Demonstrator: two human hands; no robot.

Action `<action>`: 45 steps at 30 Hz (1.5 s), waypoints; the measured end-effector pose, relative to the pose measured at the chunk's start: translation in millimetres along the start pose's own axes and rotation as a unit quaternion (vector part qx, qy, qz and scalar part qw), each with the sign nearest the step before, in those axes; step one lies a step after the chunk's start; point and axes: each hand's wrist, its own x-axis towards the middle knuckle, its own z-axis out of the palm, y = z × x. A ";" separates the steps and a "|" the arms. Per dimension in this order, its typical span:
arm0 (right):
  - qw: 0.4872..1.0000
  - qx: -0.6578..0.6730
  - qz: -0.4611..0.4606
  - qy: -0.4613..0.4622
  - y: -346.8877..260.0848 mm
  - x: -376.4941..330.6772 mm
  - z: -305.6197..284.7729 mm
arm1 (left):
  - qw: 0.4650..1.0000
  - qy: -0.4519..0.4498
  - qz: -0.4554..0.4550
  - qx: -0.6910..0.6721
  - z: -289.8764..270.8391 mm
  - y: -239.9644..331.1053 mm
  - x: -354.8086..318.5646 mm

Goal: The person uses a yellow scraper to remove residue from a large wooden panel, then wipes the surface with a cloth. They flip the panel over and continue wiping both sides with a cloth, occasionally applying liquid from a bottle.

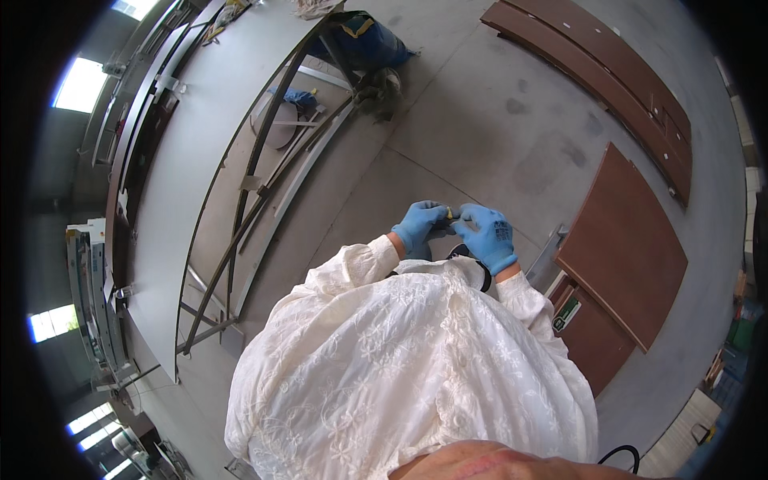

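Note:
Both my hands wear blue gloves and meet in front of my chest. My left hand (419, 223) and my right hand (486, 234) pinch a small yellowish object (450, 214) between their fingertips. A dark item (442, 230) sits between the palms, partly hidden, and I cannot tell what it is. A black round thing (478, 270) hangs just below my right wrist, against my white embroidered blouse (408, 360).
A long grey workbench (184, 176) on a metal frame runs along my left. Brown wooden panels (620, 240) lie to my right, with longer brown boards (600, 72) on the concrete floor (480, 120) further off. A blue bag (364, 40) sits by the bench's far end.

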 end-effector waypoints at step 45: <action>0.395 0.729 0.107 0.548 29.1 32.9 -70.9 | 0.580 -0.546 0.337 0.502 123.8 52.0 47.8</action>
